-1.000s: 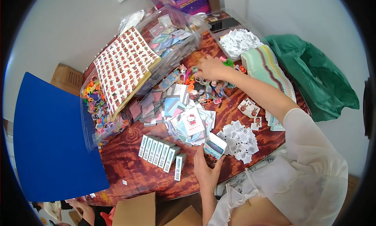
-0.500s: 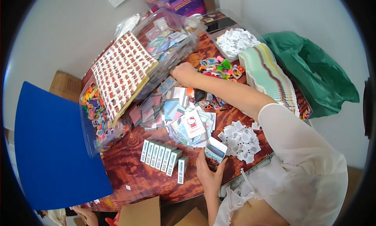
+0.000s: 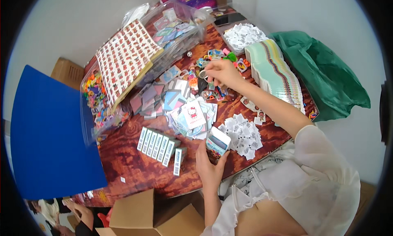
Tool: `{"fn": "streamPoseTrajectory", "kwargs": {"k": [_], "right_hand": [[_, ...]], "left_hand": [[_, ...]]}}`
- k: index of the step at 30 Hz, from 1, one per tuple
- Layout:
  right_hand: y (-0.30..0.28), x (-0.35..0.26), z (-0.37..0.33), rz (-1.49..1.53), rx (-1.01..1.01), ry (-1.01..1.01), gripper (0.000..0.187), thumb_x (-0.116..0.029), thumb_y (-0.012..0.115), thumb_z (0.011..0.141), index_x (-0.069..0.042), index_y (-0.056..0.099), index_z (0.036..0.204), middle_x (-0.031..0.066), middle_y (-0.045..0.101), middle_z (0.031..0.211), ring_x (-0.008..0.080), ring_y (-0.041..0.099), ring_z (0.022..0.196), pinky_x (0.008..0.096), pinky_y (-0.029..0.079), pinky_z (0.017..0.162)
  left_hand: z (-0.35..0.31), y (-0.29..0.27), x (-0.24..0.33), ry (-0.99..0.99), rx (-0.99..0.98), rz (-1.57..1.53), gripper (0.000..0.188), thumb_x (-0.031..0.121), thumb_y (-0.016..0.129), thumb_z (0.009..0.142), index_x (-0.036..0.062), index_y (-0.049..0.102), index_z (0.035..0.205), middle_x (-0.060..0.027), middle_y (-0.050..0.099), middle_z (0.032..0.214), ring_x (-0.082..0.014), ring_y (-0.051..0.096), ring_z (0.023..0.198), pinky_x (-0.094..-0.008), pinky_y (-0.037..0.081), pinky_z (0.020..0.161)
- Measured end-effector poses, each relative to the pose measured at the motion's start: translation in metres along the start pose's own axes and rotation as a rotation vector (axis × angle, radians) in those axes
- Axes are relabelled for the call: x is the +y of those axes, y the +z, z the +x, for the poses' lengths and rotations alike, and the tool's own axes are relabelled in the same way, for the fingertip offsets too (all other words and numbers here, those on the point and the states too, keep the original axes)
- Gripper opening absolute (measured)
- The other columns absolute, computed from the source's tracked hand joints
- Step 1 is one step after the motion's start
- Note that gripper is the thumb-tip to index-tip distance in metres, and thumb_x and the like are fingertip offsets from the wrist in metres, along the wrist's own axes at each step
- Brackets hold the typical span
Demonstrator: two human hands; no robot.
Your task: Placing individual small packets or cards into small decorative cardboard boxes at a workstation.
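My left hand (image 3: 209, 167) is wrapped round a small carton (image 3: 217, 144) with its top flap up, held upright at the table's near side. Over a pile of colourful trinkets (image 3: 215, 96), my right hand (image 3: 224, 74) pinches a small ring-shaped trinket (image 3: 202, 74); its exact kind is too small to make out. A heap of cards and small packets (image 3: 192, 117) lies between the hands, with a white card on top. Beside the carton is a heap of small white paper slips (image 3: 241, 137). Several closed cartons (image 3: 157, 146) stand in a row to the left.
A clear bin (image 3: 186, 41) of packets stands at the back, and patterned sheets (image 3: 127, 64) lean over it and another bin of bright trinkets (image 3: 98, 101). Stacked pale green flat cartons (image 3: 278, 78) and a green bag (image 3: 323, 76) are at right. A cardboard box (image 3: 133, 209) sits below the edge.
My right hand has moved right and nearer, from beside the clear bin to above the trinkets, and now shows a ring-shaped trinket. The left hand still holds the carton. The view has shifted slightly.
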State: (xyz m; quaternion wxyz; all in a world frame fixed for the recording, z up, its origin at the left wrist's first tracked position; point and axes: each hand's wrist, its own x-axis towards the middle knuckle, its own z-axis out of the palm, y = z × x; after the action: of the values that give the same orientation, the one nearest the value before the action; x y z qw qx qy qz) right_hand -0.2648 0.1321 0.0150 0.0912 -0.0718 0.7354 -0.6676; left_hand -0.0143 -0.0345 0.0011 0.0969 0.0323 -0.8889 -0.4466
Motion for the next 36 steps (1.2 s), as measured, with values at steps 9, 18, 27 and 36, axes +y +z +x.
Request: {"fn": "streamPoseTrajectory", "kwargs": {"k": [9, 18, 27, 36], "right_hand": [[-0.004, -0.003, -0.086, 0.43, -0.288, 0.226, 0.016, -0.013, 0.067, 0.092, -0.003, 0.063, 0.104, 0.0044, 0.069, 0.086, 0.0111, 0.068, 0.068, 0.0227, 0.055, 0.057], [0.023, -0.025, -0.143, 0.149, -0.338, -0.022, 0.011, -0.003, 0.069, 0.088, -0.002, 0.065, 0.099, -0.001, 0.066, 0.083, 0.0019, 0.057, 0.071, 0.0205, 0.044, 0.058], [0.046, -0.02, -0.167, -0.518, -0.095, -0.536, 0.008, -0.008, 0.069, 0.084, -0.003, 0.066, 0.09, 0.0085, 0.067, 0.084, 0.0236, 0.065, 0.07, 0.0354, 0.05, 0.061], [0.041, -0.027, -0.1, -0.462, -0.13, -0.486, 0.015, -0.02, 0.064, 0.086, -0.005, 0.067, 0.084, 0.0122, 0.063, 0.085, 0.0342, 0.064, 0.079, 0.0445, 0.049, 0.069]], "left_hand": [[-0.002, 0.001, 0.004, -0.134, 0.055, -0.103, 0.071, 0.014, 0.085, 0.073, -0.0033, 0.049, 0.131, -0.0213, 0.057, 0.122, -0.0368, 0.056, 0.114, -0.0426, 0.045, 0.096], [-0.007, 0.006, 0.01, -0.101, 0.081, -0.034, 0.074, 0.017, 0.083, 0.075, -0.002, 0.044, 0.135, -0.0219, 0.054, 0.127, -0.0374, 0.054, 0.116, -0.0434, 0.044, 0.097], [-0.007, 0.009, 0.015, -0.082, 0.061, 0.082, 0.074, 0.015, 0.083, 0.074, -0.0031, 0.044, 0.134, -0.0228, 0.054, 0.126, -0.0386, 0.054, 0.115, -0.0439, 0.044, 0.096], [-0.013, 0.0, 0.004, -0.133, 0.109, 0.09, 0.076, 0.018, 0.085, 0.073, -0.0018, 0.045, 0.135, -0.0215, 0.055, 0.127, -0.038, 0.055, 0.116, -0.0436, 0.045, 0.097]]}}
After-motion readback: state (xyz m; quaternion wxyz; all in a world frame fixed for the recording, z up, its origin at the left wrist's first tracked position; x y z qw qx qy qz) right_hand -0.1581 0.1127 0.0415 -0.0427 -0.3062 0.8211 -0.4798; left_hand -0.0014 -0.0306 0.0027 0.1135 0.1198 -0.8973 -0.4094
